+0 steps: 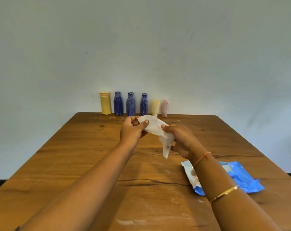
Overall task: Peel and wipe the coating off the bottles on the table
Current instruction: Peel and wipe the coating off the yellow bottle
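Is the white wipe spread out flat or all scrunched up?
Partly spread, not flat. The white wipe is pulled between the left hand and right hand, both pinching it, and a crumpled end hangs down.

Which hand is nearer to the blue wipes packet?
Right. The right hand is beyond the blue wipes packet; the left hand is farther left. Both hold a white wipe.

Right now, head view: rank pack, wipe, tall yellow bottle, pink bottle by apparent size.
1. pack, though it is nearest the camera, so true size is unsure
2. wipe, also nearer than the bottles
3. tall yellow bottle
4. pink bottle
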Motion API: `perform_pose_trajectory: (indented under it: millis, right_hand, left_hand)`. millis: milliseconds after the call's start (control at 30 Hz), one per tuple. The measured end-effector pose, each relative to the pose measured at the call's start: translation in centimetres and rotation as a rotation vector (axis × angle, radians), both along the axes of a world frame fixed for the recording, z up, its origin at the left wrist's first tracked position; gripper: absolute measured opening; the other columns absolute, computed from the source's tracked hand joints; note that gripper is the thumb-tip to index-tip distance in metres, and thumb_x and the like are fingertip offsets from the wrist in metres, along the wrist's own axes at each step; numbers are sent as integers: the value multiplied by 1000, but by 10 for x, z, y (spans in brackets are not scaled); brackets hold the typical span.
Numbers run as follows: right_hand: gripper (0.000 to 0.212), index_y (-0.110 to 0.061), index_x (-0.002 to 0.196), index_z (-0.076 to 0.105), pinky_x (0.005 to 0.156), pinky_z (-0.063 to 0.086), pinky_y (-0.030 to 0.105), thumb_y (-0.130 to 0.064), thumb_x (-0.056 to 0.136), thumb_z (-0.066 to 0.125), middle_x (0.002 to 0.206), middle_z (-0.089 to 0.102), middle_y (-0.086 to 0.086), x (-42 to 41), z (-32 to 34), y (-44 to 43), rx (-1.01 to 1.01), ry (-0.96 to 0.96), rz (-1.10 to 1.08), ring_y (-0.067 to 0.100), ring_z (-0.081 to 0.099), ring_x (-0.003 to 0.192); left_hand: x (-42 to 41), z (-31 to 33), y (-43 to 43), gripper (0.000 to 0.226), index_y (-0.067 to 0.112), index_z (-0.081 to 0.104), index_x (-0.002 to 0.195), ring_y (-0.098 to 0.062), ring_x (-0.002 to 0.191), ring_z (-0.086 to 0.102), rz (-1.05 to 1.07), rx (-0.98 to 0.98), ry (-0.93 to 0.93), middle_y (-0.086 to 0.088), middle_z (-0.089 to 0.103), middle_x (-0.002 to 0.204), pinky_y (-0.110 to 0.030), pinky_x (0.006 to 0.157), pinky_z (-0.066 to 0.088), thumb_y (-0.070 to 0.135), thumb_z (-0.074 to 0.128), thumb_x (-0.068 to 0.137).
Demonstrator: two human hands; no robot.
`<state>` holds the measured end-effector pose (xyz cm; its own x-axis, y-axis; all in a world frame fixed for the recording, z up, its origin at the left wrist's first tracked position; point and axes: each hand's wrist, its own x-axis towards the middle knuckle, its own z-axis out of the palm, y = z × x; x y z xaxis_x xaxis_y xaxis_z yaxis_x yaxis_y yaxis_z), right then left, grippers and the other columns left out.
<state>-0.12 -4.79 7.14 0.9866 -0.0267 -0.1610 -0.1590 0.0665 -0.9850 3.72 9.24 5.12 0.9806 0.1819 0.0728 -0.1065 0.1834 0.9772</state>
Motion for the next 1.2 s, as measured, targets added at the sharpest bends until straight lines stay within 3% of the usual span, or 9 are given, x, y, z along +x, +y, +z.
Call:
perform_pose_trajectory:
  millis: [167,267,367,500,567,800,933,1067,1200]
  right_hand:
    - [17,1,102,60,57,42,28,-12,92,54,73,56,9,35,4,32,-1,-56,-76,15,50,61]
    - [7,-9,95,58,64,41,29,-11,93,52,77,56,5,59,5,40,-3,-72,-123,14,48,66]
    - [12,-12,84,54,75,41,33,-5,93,48,79,53,4,87,4,40,-75,-64,-146,14,47,71]
    - [23,-14,76,54,74,40,36,1,90,44,77,51,6,122,-4,36,-198,-68,-166,17,45,71]
    - [19,-13,84,55,74,40,35,0,90,43,79,52,6,137,-8,33,-235,-71,-162,18,46,72]
    - [15,-13,90,53,73,41,33,-2,91,43,80,51,4,184,-21,25,-282,-71,-174,15,46,72]
    - [21,-16,76,54,73,43,35,-2,90,45,78,52,5,200,-24,20,-298,-63,-191,16,48,70]
    - [14,-15,91,55,79,47,38,-3,89,47,81,53,5,209,-25,18,-270,-57,-209,19,49,74]
    - [16,-14,80,54,74,43,35,-3,89,47,78,52,4,208,-25,18,-251,-58,-216,17,48,71]
  left_hand:
    - [45,-1,47,19,14,56,103,-16,81,61,221,172,-45,-3,63,94,-34,74,55,23,63,88]
    - [85,-5,80,11,20,53,101,-15,92,54,384,470,-67,-1,59,108,-29,73,44,27,54,93]
    - [131,-6,110,15,17,55,108,-16,94,53,460,733,-99,-5,52,122,-30,75,47,24,50,95]
    - [191,-6,135,27,15,53,122,-30,111,53,449,1011,-91,-13,47,130,-35,88,45,21,50,95]
    - [218,-4,143,33,14,49,129,-32,117,50,404,1122,-81,-14,42,137,-37,94,43,16,48,96]
    - [289,0,164,55,9,28,145,-36,138,24,286,1529,-26,-12,25,153,-49,107,31,6,46,93]
    - [309,-7,174,54,10,23,147,-39,141,16,229,1612,5,-12,28,152,-49,110,25,8,42,96]
    - [317,-7,180,50,9,25,146,-43,132,29,269,1718,-40,-19,35,146,-47,104,32,17,39,99]
    - [312,-3,176,37,7,48,131,-42,119,38,352,1761,-86,-22,42,129,-44,92,42,20,47,96]
